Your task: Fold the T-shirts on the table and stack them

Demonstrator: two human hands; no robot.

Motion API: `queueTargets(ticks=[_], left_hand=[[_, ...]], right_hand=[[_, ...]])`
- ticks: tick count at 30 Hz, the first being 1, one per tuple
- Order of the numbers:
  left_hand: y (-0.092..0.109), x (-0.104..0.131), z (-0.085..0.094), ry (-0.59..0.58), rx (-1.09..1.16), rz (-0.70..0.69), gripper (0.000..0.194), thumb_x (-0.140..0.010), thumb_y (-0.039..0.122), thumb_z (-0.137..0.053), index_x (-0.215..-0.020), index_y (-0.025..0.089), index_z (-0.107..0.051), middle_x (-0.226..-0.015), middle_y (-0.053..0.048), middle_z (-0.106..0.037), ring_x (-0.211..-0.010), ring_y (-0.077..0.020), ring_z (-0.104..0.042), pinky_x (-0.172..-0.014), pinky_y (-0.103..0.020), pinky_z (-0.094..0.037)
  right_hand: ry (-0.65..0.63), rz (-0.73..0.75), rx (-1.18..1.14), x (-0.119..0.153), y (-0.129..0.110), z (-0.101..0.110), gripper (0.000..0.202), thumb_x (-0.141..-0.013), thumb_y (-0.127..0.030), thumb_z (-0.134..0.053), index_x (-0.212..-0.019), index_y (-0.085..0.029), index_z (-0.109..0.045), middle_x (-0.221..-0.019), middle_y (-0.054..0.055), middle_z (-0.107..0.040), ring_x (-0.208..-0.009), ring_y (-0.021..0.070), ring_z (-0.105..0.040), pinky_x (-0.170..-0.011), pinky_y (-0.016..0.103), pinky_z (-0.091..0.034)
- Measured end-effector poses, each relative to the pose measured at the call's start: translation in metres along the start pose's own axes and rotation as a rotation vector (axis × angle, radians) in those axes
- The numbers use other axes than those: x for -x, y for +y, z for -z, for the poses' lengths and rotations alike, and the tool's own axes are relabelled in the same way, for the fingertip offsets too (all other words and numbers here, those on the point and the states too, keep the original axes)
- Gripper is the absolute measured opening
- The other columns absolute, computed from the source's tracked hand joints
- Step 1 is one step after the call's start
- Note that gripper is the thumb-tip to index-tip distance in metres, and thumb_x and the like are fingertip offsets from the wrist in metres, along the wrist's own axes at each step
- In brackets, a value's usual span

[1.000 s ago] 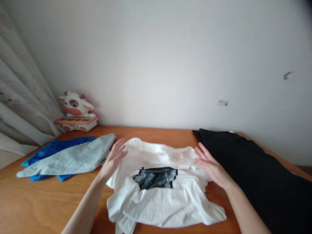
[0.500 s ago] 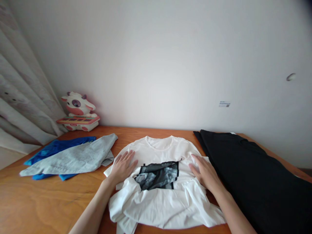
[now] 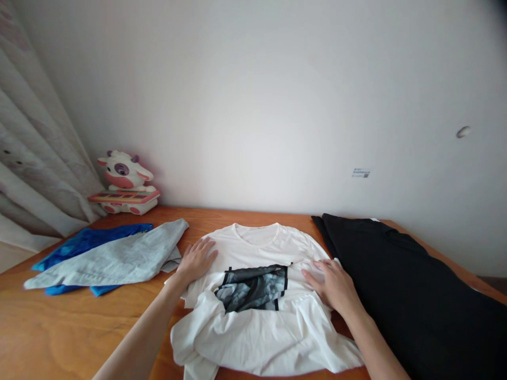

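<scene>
A white T-shirt (image 3: 253,338) with a dark grey picture print lies in front of me, its neckline toward the wall. The upper part is spread fairly flat, while the lower part is bunched in folds near me. My left hand (image 3: 197,258) rests flat on the shirt's left shoulder or sleeve area, fingers stretched out. On the other side, my right hand (image 3: 332,279) lies on the right sleeve area with its fingers spread and slightly bent. Neither hand visibly grips the cloth.
Black garments (image 3: 400,285) lie on the right of the wooden table (image 3: 47,327). At left, a light grey garment (image 3: 114,258) overlaps a blue one (image 3: 91,240). Behind them a cow-shaped toy keyboard (image 3: 124,184) stands by the wall and curtain (image 3: 35,132).
My left hand has slid slightly outward to the left on the shirt. The right hand has shifted a little toward me, its fingers more bent. The view has turned slightly.
</scene>
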State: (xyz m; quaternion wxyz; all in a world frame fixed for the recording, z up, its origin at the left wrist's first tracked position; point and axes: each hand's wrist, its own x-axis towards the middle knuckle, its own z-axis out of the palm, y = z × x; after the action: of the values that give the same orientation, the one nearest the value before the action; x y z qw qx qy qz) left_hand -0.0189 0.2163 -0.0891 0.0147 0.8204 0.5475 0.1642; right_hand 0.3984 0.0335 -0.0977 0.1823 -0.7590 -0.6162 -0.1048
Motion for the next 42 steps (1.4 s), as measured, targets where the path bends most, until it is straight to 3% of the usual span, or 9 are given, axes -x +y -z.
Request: queueTargets(ticks=[5, 10, 18, 23, 27, 30, 33, 38, 42], left_hand=[[-0.003, -0.018, 0.003, 0.131, -0.023, 0.236, 0.049, -0.096, 0.038, -0.041, -0.126, 0.005, -0.061, -0.126, -0.024, -0.066, -0.118, -0.0351, -0.062, -0.101, -0.048, -0.046], [-0.006, -0.048, 0.015, 0.070, 0.009, 0.251, 0.028, -0.089, 0.032, -0.052, -0.099, 0.019, -0.075, -0.098, -0.012, -0.077, -0.092, -0.0294, -0.072, -0.076, -0.034, -0.052], [-0.003, -0.086, 0.053, 0.243, -0.017, 0.155, 0.036, -0.090, 0.026, -0.048, -0.119, 0.016, -0.067, -0.121, -0.017, -0.068, -0.117, -0.0322, -0.060, -0.100, -0.044, -0.045], [0.040, -0.032, 0.069, -0.064, 0.179, -0.242, 0.028, -0.094, 0.043, -0.050, -0.090, 0.022, -0.068, -0.090, -0.006, -0.069, -0.080, -0.0208, -0.064, -0.076, -0.030, -0.049], [0.071, 0.046, 0.108, -0.354, 0.335, -0.485, 0.031, -0.091, 0.052, -0.057, -0.080, 0.024, -0.067, -0.078, -0.003, -0.067, -0.071, -0.0187, -0.061, -0.068, -0.028, -0.047], [0.069, 0.103, 0.121, -0.307, 0.323, -0.523, 0.038, -0.075, 0.057, -0.074, -0.099, 0.028, -0.071, -0.100, -0.007, -0.070, -0.092, -0.0261, -0.065, -0.084, -0.035, -0.053], [0.052, 0.146, 0.105, -0.170, 0.234, -0.423, 0.071, -0.066, 0.053, -0.082, -0.133, 0.038, -0.060, -0.133, -0.008, -0.065, -0.116, -0.0341, -0.062, -0.098, -0.044, -0.054], [0.046, 0.159, 0.069, -0.125, 0.264, -0.298, 0.065, -0.074, 0.017, -0.062, -0.135, 0.041, -0.057, -0.132, -0.003, -0.067, -0.112, -0.0277, -0.070, -0.095, -0.035, -0.057], [0.054, 0.136, 0.089, -0.132, 0.338, -0.242, 0.048, -0.072, 0.012, -0.056, -0.113, 0.035, -0.069, -0.116, -0.002, -0.074, -0.103, -0.0248, -0.072, -0.089, -0.031, -0.056]], right_hand=[[0.082, -0.011, 0.006, -0.002, -0.003, -0.001, 0.048, -0.093, -0.055, -0.051, -0.122, -0.019, -0.066, -0.119, 0.016, -0.067, -0.111, 0.0340, -0.062, -0.096, 0.047, -0.049], [0.101, -0.007, -0.013, -0.001, -0.003, -0.012, 0.045, -0.091, -0.054, -0.053, -0.122, -0.023, -0.065, -0.120, 0.016, -0.067, -0.109, 0.0345, -0.063, -0.093, 0.049, -0.049], [0.172, 0.094, -0.095, -0.009, -0.014, 0.002, 0.039, -0.091, -0.051, -0.057, -0.117, -0.024, -0.068, -0.127, 0.015, -0.064, -0.114, 0.0330, -0.061, -0.099, 0.049, -0.045], [0.146, 0.138, -0.247, -0.012, -0.026, 0.022, 0.035, -0.095, -0.048, -0.051, -0.075, -0.024, -0.066, -0.087, 0.008, -0.067, -0.084, 0.0234, -0.062, -0.081, 0.036, -0.046], [-0.131, 0.105, -0.443, -0.008, -0.031, 0.034, 0.049, -0.099, -0.056, -0.042, -0.062, -0.024, -0.049, -0.066, 0.002, -0.061, -0.066, 0.0179, -0.056, -0.063, 0.030, -0.040], [-0.385, 0.079, -0.547, 0.001, -0.030, 0.054, 0.052, -0.097, -0.062, -0.042, -0.064, -0.023, -0.048, -0.063, -0.001, -0.059, -0.063, 0.0167, -0.056, -0.061, 0.028, -0.039], [-0.520, 0.039, -0.636, 0.019, -0.023, 0.083, 0.049, -0.095, -0.065, -0.046, -0.076, -0.022, -0.059, -0.075, 0.001, -0.064, -0.073, 0.0185, -0.061, -0.069, 0.027, -0.044], [-0.615, 0.042, -0.687, 0.055, -0.019, 0.106, 0.055, -0.060, -0.050, -0.088, -0.102, -0.023, -0.065, -0.107, 0.007, -0.069, -0.097, 0.0271, -0.064, -0.083, 0.030, -0.050], [-0.568, 0.040, -0.554, 0.070, -0.033, 0.103, 0.019, -0.084, -0.040, -0.067, -0.079, -0.022, -0.061, -0.086, 0.002, -0.065, -0.080, 0.0201, -0.062, -0.073, 0.026, -0.046]])
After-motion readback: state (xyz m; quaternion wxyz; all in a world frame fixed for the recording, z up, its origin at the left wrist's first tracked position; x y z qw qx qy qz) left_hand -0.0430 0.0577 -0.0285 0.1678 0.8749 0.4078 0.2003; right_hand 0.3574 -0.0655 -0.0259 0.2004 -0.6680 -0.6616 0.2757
